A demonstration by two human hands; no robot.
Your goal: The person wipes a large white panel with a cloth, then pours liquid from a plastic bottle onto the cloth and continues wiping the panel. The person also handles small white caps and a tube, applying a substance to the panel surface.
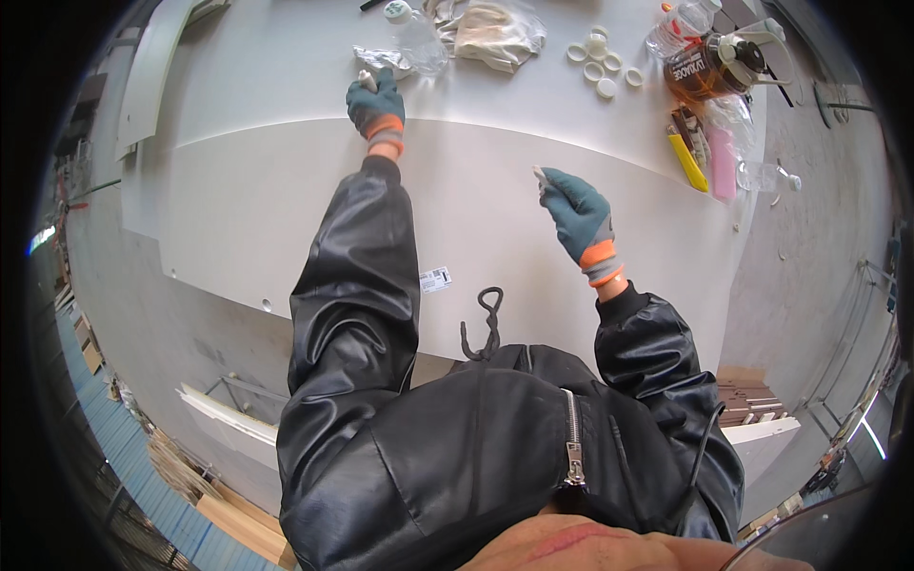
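Observation:
Both my hands wear teal work gloves with grey and orange cuffs. My left hand point(378, 103) reaches to the far side, fingers closed around a small whitish piece point(367, 80) that I cannot make out fully. Just beyond it lie a crumpled silvery packet point(379, 61) and a clear plastic bottle point(419, 43) with a pale cap. Over a white panel point(466, 205), my right hand point(579, 217) pinches a small whitish scrap point(540, 179), which pokes out past the fingertips. Most of that scrap is hidden by the glove.
A cream rag point(495, 38) and several white round caps point(606, 68) lie on the far side. At far right stand a jug of brown liquid point(700, 71), a yellow utility knife point(686, 162), a pink container point(723, 164) and a clear bottle point(764, 177). A printed label point(435, 279) sits on the panel.

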